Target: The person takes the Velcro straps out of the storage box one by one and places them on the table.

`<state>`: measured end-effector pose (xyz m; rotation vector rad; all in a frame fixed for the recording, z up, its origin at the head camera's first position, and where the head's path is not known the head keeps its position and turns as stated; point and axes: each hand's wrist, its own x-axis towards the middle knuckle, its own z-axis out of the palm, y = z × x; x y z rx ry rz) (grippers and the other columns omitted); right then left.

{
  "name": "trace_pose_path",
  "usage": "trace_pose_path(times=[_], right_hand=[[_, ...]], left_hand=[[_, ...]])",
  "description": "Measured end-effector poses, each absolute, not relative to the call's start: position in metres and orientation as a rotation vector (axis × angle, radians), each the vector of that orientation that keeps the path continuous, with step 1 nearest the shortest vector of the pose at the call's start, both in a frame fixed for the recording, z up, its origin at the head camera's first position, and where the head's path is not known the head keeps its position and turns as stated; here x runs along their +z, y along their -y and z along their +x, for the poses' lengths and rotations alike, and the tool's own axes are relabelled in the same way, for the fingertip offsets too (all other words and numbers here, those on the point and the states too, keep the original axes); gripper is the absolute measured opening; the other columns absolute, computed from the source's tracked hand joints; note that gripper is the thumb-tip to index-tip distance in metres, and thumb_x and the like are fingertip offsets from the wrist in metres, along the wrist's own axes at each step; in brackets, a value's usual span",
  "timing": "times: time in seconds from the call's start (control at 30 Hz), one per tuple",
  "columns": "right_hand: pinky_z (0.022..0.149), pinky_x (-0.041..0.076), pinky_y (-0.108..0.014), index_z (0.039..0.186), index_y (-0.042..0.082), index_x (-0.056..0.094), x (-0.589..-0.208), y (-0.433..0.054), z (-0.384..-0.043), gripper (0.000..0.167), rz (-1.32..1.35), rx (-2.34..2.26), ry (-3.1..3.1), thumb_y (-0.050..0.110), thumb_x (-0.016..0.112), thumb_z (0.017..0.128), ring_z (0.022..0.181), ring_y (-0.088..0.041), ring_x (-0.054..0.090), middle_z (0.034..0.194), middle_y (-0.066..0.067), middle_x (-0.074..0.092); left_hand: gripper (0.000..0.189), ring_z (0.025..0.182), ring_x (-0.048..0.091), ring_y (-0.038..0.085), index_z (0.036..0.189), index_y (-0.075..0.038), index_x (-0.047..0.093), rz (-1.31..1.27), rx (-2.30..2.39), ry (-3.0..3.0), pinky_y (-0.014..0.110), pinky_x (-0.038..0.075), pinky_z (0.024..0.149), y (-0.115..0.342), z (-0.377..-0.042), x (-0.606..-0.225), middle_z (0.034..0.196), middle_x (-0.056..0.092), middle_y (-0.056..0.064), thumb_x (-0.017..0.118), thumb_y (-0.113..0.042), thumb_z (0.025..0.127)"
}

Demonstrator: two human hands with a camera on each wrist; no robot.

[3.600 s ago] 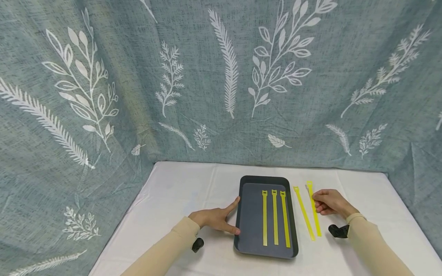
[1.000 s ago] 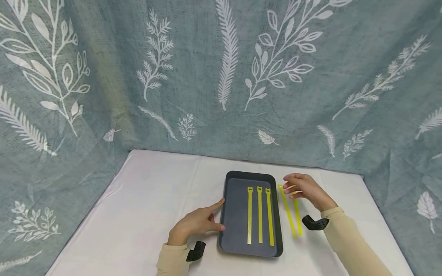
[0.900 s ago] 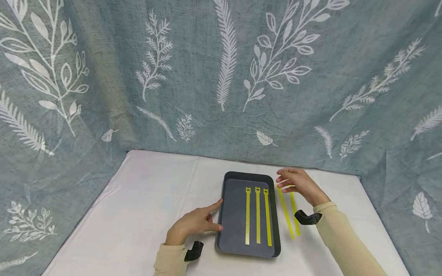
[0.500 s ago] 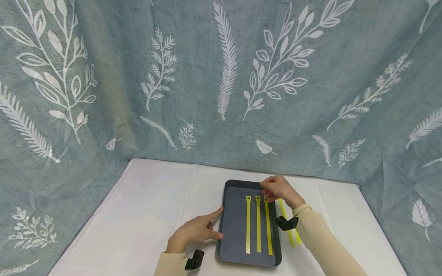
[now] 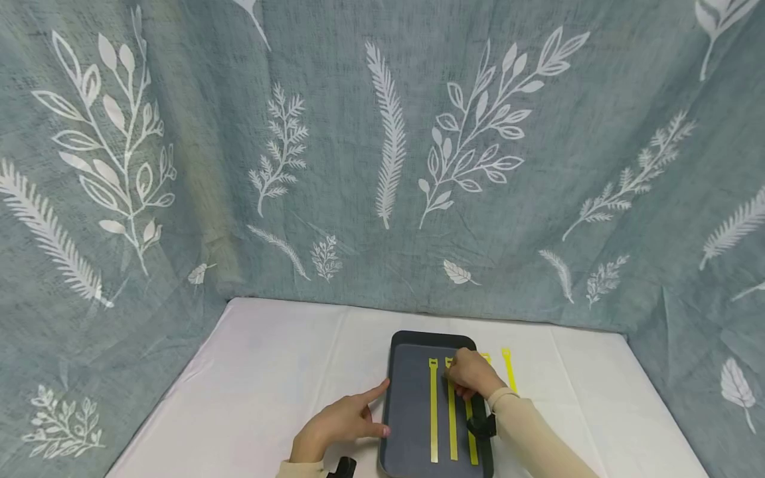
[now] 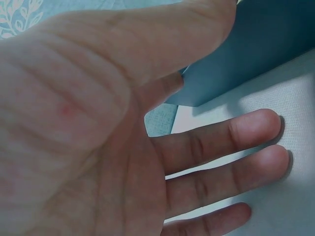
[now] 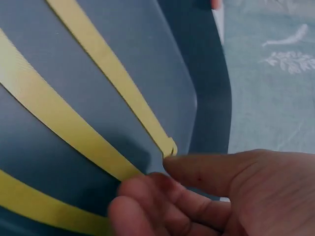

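Note:
Three yellow slotted-head cable ties lie side by side in a dark grey tray (image 5: 433,338): the left tie (image 5: 433,411), the middle tie (image 5: 452,418) and the right tie (image 5: 472,428). My right hand (image 5: 475,374) is over the tray's far right part, fingers curled at the middle tie's head. In the right wrist view, the middle tie (image 7: 74,128) runs under my fingertips, and I cannot tell whether they pinch it. The thumb overlaps the left tie's head there. My left hand (image 5: 343,421) touches the tray's left side with thumb and index finger, the other fingers extended below.
Two more yellow cable ties lie on the white cloth right of the tray: a nearer tie (image 5: 487,357), mostly behind my right hand, and a farther tie (image 5: 508,368). A grey-green leaf-patterned curtain (image 5: 335,166) hangs behind and beside the white-covered table (image 5: 287,358).
My right hand has left the loose ties on the cloth, moved left over the tray rim, and come down at the tie heads. My left hand stays at the tray's side.

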<state>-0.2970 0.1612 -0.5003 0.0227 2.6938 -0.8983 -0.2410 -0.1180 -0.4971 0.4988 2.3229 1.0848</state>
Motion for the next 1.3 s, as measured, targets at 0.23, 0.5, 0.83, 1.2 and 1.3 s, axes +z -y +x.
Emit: trace_pose_path(times=[0.23,0.5,0.83,1.2,1.3], right_hand=[[0.044,0.049,-0.031,0.059,0.009,0.062,-0.515,-0.156,-0.285,0.044,0.057,-0.760,-2.696,0.037,0.077,0.088,0.039,-0.017,0.058,0.048,-0.007,0.059],[0.043,0.049,-0.030,0.060,0.006,0.065,-0.514,-0.147,-0.291,0.038,0.025,-0.716,-2.708,0.031,0.082,0.084,0.038,-0.016,0.057,0.048,-0.006,0.060],[0.044,0.052,-0.030,0.061,0.003,0.067,-0.509,-0.137,-0.303,0.038,0.016,-0.798,-2.669,0.026,0.075,0.090,0.039,-0.016,0.059,0.051,-0.007,0.062],[0.044,0.053,-0.030,0.060,0.003,0.066,-0.506,-0.131,-0.308,0.034,0.001,-0.820,-2.651,0.018,0.076,0.089,0.037,-0.014,0.057,0.048,-0.006,0.061],[0.044,0.053,-0.030,0.059,0.002,0.067,-0.504,-0.132,-0.310,0.034,-0.018,-0.807,-2.649,0.016,0.074,0.089,0.036,-0.013,0.057,0.047,-0.006,0.060]], left_hand=[[0.085,0.064,0.046,0.013,0.158,-0.016,0.037,0.481,1.128,-2.264,0.027,0.038,0.058,0.117,-0.230,-0.507,0.071,0.056,-0.001,0.081,-0.028,0.087],[0.085,0.064,0.048,0.012,0.158,-0.016,0.038,0.496,1.111,-2.304,0.027,0.040,0.058,0.120,-0.230,-0.508,0.073,0.059,0.000,0.081,-0.031,0.086],[0.085,0.063,0.050,0.012,0.159,-0.018,0.036,0.497,1.058,-2.327,0.028,0.040,0.059,0.121,-0.239,-0.498,0.070,0.059,-0.002,0.080,-0.032,0.087],[0.084,0.062,0.048,0.011,0.159,-0.021,0.035,0.511,1.005,-2.370,0.027,0.038,0.059,0.120,-0.240,-0.496,0.072,0.058,-0.002,0.079,-0.036,0.089],[0.084,0.063,0.048,0.011,0.160,-0.021,0.035,0.518,0.990,-2.363,0.028,0.039,0.060,0.118,-0.243,-0.496,0.073,0.059,-0.002,0.078,-0.036,0.089]])
